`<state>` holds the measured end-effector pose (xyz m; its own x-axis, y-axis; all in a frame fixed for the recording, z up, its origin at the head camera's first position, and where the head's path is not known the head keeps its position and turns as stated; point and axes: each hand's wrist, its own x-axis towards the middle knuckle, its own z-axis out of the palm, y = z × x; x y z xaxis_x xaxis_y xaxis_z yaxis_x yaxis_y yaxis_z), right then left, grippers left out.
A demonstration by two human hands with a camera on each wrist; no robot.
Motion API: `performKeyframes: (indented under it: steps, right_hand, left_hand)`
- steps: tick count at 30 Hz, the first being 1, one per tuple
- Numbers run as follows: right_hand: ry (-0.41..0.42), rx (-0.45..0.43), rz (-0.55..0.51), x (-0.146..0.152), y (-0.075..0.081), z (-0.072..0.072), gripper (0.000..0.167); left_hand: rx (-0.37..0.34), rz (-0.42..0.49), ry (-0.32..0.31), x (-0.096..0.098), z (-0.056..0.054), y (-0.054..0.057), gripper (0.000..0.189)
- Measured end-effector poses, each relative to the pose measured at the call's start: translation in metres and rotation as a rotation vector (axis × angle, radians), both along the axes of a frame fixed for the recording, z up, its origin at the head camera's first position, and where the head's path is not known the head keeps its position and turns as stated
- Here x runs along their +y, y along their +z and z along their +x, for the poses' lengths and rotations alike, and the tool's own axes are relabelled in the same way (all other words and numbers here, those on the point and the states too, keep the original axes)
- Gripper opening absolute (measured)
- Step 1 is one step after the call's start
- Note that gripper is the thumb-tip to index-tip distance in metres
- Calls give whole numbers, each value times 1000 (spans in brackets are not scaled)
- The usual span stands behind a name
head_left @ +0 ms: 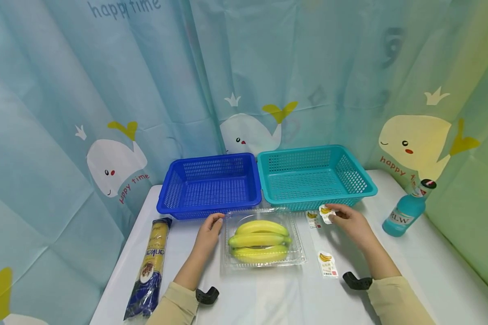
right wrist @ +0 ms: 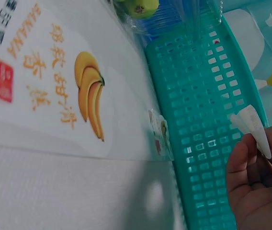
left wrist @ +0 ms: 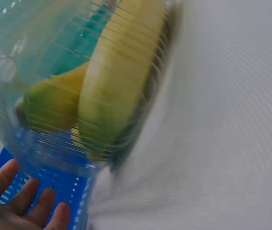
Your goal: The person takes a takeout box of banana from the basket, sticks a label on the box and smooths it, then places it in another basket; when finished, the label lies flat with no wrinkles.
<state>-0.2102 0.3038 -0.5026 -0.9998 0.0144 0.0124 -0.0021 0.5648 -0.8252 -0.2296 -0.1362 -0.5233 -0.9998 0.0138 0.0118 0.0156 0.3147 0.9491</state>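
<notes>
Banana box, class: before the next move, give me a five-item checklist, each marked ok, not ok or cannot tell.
1. Bananas inside the clear box: ok.
2. Banana label pinched by the right hand: ok, lifted off the table.
3. Banana label over the clear box: not ok, held off to its right.
4. Left hand steadying the clear box: cannot tell; it is at the left edge, contact unclear.
5. Clear box fully latched: cannot tell.

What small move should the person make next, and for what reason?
Probably, carry the banana label leftward over the clear container: the right hand already pinches this label, its picture matches the bananas inside, and the left hand is beside the container, perhaps ready to steady it.
</notes>
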Motion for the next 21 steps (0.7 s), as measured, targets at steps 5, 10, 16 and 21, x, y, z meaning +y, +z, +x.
performKeyframes:
  steps: [5,10,16,21]
  right_hand:
    - [9,20,29,-4,8,1,49]
    - [22,15,28,-10,19,-1,49]
    - [62,24,46,-19,32,-5,47]
    - [120,19,28,-30,42,-8,48]
  left_hand:
    - [-73,44,-72,1,-5,-7,42]
    - [-75,91,-139,1,-7,-13,49]
    - [-90,149,-216,-2,-7,-22,57]
    - [-80,191,-289,-4,-5,-25,64]
